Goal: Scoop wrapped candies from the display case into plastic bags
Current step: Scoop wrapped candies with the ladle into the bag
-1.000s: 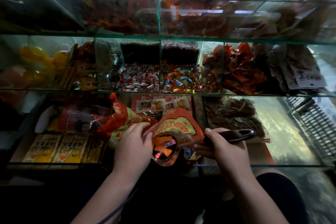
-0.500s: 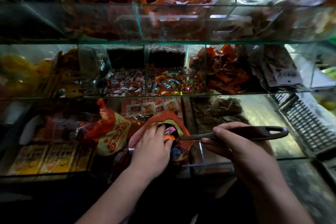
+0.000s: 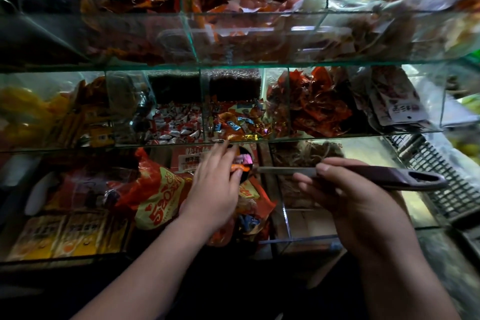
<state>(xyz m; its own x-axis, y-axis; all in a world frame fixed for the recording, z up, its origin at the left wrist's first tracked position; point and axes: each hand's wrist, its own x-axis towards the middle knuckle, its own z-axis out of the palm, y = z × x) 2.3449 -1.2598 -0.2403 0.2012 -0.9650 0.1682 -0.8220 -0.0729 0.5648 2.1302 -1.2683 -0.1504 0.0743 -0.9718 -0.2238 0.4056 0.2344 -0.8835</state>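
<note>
Wrapped candies (image 3: 240, 165) lie in the bowl of the scoop (image 3: 285, 170), just below the middle shelf edge of the display case (image 3: 324, 137), under the straight, touching fingers of the left hand (image 3: 215, 189), the scoop's long axis running rightward to the right hand (image 3: 350, 197) gripping its handle, with the plastic bag (image 3: 158, 189) directly beneath.

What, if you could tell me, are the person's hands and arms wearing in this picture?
Nothing that shows. The left hand and right hand are bare, with no gloves and no rings that I can see. The left forearm and right forearm are uncovered down to the picture's bottom edge: no sleeve, watch or bracelet in view. The light is too dim for finer marks.
</note>
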